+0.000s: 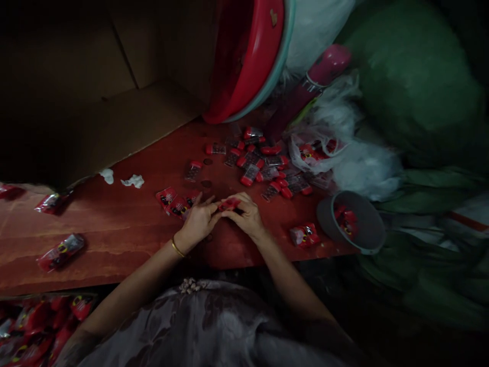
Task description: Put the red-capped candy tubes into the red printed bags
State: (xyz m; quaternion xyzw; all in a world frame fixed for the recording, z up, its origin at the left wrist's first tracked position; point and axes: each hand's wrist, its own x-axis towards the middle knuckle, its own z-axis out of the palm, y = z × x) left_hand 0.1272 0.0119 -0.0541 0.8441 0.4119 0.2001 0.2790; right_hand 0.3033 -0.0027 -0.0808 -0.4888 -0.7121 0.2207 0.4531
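A small red printed packet [230,204] is held between my two hands in front of my body. My right hand [247,216] is closed on it, with thumb and fingers pinching its right side. The thumb and fingertips of my left hand [198,223] grip its left edge, and a bracelet circles that wrist. Beside my left fingers lie several flat red printed packets [168,199], partly covered by the hand. Beyond both hands is a loose pile of small clear cases with red ends [250,174].
A cardboard box [153,117] stands at the left, with a red basin [263,56] beside it. Behind the pile are a pink bottle [328,66] and a plastic bag [317,158]. A grey bucket [324,216] holds red pieces. Filled packets [63,252] lie at left.
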